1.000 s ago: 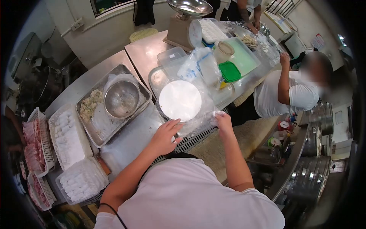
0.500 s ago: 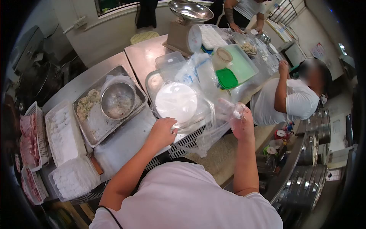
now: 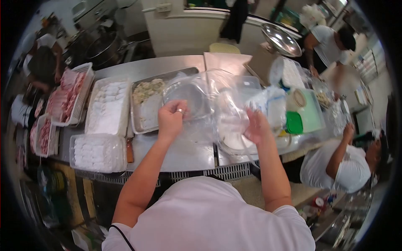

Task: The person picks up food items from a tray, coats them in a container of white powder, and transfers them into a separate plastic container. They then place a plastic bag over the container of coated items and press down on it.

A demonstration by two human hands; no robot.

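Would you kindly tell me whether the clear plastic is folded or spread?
Loosely spread: the clear plastic spans the gap between left hand and right hand.

Plastic sheet (image 3: 215, 98) observed as clear, colourless. Plain white noted on disc (image 3: 234, 139); green on lid (image 3: 294, 122). Bag (image 3: 273, 101) recorded as white, blue-marked. Meat (image 3: 66, 100) seen streaked pink-red and white. Tabletop (image 3: 144, 152) logged: silver-grey.

Fisheye view: black corners, edges strongly curved. Table (image 3: 184, 159) brightly lit, soft glare; scale pan (image 3: 281, 39) glinting. Plastic film (image 3: 224, 94) motion-blurred. Lower left dim. One face smeared.
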